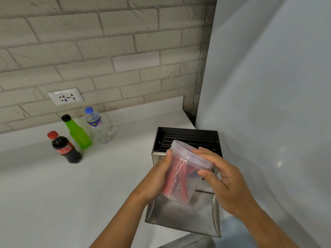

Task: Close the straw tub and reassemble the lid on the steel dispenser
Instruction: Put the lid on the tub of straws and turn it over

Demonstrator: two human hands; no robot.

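Observation:
A clear plastic straw tub (pixel 180 178) with red straws inside is held tilted above the counter. My left hand (pixel 157 178) grips its side. My right hand (pixel 220 176) presses on the clear lid (pixel 189 154) that sits on the tub's rim. Behind the tub stands the steel dispenser (pixel 186 138), open at the top and filled with black straws. Its steel lid (pixel 182 219) lies flat on the counter in front of it, below the tub.
Three bottles stand at the left on the white counter (pixel 53 194): a cola bottle (pixel 66 149), a green bottle (pixel 77 133) and a water bottle (pixel 98 127). A wall socket (pixel 65 98) sits in the brick wall. A pale wall rises at the right.

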